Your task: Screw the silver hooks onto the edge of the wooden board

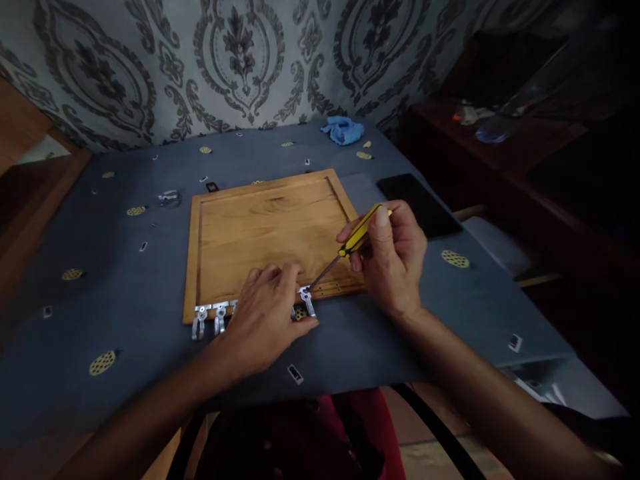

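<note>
A framed wooden board [270,233] lies flat on a table with a blue patterned cloth. Several metal hooks sit along its near edge, one at the left end [201,319]. My right hand [397,260] grips a yellow and black screwdriver [361,235], whose tip touches a metal hook [307,300] on the near edge. My left hand [265,310] rests over the same edge, its thumb beside that hook and its palm hiding part of the row. Whether its fingers pinch anything is hidden. Small holes show in the frame to the right of the hook.
Loose metal hooks [169,198] lie left of the board. A dark flat tablet-like object [420,205] is at the right, and a blue crumpled cloth [343,130] lies at the back. A patterned curtain [240,60] hangs behind the table [125,280]. Dark furniture stands at the right.
</note>
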Demonstrator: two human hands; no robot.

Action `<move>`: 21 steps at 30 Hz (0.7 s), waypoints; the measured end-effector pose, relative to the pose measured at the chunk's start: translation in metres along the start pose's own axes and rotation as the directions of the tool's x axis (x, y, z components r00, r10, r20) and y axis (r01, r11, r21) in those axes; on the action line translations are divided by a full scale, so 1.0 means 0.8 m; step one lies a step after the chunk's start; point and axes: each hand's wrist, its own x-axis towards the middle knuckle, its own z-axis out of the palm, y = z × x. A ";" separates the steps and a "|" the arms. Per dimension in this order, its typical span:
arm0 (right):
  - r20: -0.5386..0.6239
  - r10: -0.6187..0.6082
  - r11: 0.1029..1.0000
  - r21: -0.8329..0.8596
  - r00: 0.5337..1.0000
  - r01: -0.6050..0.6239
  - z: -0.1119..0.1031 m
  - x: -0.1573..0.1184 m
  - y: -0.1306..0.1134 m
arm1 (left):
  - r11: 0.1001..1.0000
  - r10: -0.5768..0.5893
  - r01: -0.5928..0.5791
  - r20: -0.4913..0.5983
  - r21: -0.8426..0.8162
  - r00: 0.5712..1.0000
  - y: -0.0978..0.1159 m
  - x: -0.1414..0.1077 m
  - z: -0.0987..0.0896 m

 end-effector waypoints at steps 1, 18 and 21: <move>-0.002 -0.001 1.000 0.002 1.000 0.001 0.000 0.000 0.000 | 1.000 0.003 -0.003 0.002 0.001 1.000 0.000 0.000 0.000; 0.120 -0.047 0.999 0.031 0.992 0.043 0.004 -0.008 -0.008 | 1.000 -0.012 0.012 0.010 -0.006 1.000 0.001 0.001 -0.002; 0.230 -0.060 0.997 -0.024 0.971 0.067 0.006 -0.009 -0.025 | 1.000 -0.002 0.002 -0.001 -0.008 1.000 0.002 0.000 -0.002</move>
